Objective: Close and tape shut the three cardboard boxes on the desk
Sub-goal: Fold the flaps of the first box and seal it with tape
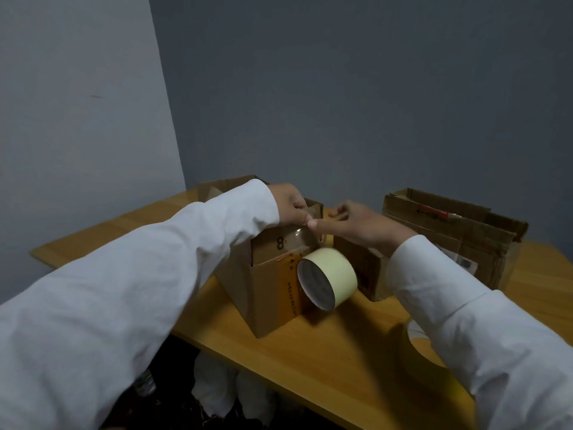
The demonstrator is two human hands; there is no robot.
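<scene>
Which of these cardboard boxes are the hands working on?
The left box, nearest the camera, with a printed 8 and an orange strip. Both hands, left and right, meet at its top, the tape roll hanging beside it. The other boxes sit untouched further right.

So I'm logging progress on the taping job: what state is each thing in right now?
Box marked 8: near flap raised, clear tape on it, not sealed.
Tape roll: hanging at the box's front, strip drawn up to the hands.
Middle box: mostly hidden, state unclear.
Right box: flaps up, open.
Left hand: pinching the flap's top edge.
Right hand: thumb pressing the tape.
</scene>
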